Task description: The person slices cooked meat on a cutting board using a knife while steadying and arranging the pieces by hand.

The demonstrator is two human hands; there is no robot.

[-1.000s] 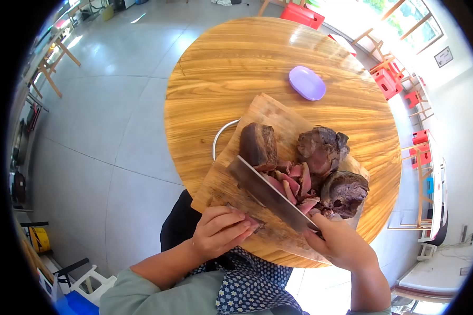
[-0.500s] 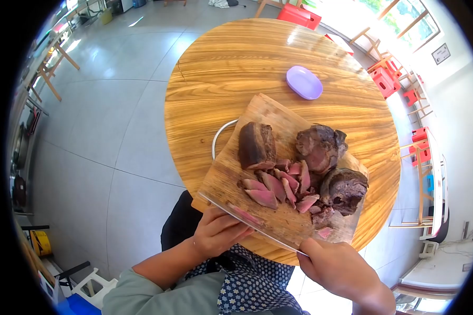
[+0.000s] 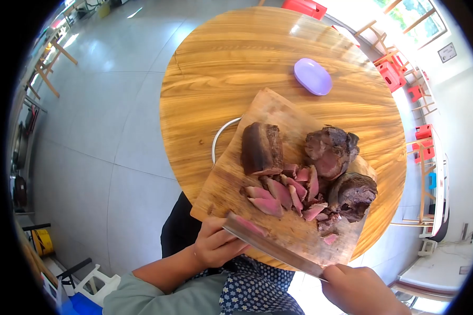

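A cleaver (image 3: 276, 249) is gripped at its right end by my right hand (image 3: 360, 287), near the board's front edge. My left hand (image 3: 215, 244) is closed beside the blade's far end, on a piece of meat mostly hidden by hand and blade. A thin pink slice (image 3: 251, 226) lies along the blade's far side. On the wooden cutting board (image 3: 223, 191) several pink slices (image 3: 278, 191) lie in a pile. Around them are a dark meat block (image 3: 261, 148) and two dark chunks, one upper right (image 3: 331, 152) and one lower right (image 3: 353, 195).
The board rests on a round wooden table (image 3: 210, 79), its metal handle (image 3: 219, 137) sticking out left. A purple dish (image 3: 313, 76) sits beyond the board. Red stools (image 3: 390, 75) and a white table (image 3: 437, 181) stand to the right.
The cleaver moved from beside the pile down to my left hand, its blade then shifting right. Slices it hid now show. My right hand moved toward the lower right.
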